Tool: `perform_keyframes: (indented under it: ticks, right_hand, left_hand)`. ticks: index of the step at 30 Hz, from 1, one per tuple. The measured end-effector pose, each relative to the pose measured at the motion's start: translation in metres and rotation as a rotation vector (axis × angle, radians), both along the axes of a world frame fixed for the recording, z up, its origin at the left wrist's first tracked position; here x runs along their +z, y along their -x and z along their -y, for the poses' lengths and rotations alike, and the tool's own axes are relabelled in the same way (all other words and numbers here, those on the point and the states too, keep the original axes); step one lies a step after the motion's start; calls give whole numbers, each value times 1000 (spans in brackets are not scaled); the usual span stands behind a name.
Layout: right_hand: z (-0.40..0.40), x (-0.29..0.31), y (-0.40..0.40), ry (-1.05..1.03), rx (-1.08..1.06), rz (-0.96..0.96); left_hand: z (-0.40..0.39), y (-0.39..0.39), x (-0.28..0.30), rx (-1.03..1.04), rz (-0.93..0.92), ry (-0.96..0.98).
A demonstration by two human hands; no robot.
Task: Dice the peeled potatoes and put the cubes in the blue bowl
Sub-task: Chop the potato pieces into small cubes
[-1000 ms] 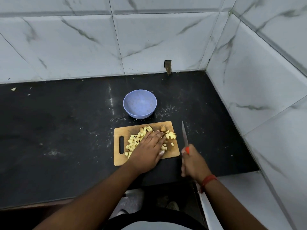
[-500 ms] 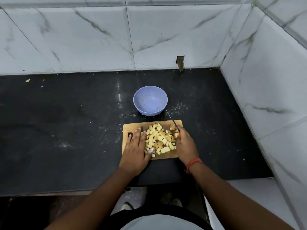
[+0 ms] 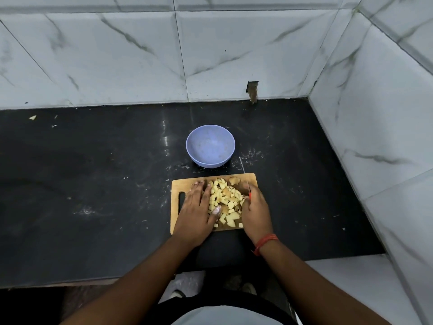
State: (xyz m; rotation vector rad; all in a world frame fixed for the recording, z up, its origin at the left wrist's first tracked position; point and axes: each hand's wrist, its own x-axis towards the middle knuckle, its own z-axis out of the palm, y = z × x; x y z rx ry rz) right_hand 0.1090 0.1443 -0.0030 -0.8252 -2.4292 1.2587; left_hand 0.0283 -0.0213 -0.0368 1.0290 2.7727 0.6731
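Note:
A pile of pale yellow potato cubes (image 3: 226, 202) lies on a wooden cutting board (image 3: 178, 186) near the counter's front. My left hand (image 3: 198, 209) lies flat on the board, fingers straight, its edge against the left side of the pile. My right hand (image 3: 255, 211) sits against the pile's right side and grips a knife (image 3: 243, 171) by its red handle; the thin blade points away toward the bowl. The blue bowl (image 3: 210, 146) stands just behind the board and looks empty.
The black counter (image 3: 93, 184) meets marble-tiled walls at the back and on the right (image 3: 375, 137). Small scraps (image 3: 32, 117) lie at the far left. The counter's front edge runs just below my wrists.
My right hand brought the knife from beside the board onto its right side. My left hand slid left off the pile. The cubes now lie heaped between both hands.

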Motion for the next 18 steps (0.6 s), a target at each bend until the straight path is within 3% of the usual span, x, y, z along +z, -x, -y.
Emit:
perform_keyframes:
  ticks: [5,10,18]
  right_hand:
    - [5,3,3,58,118,25]
    - [-10,2,7,127,-157,-45]
    - [-12,2,8,280,-150,-51]
  left_hand:
    - [-2,2,7,8,-65,-39]
    - [-27,12,27,-247,-197,17]
    - [-68,34,41,-319,-106,281]
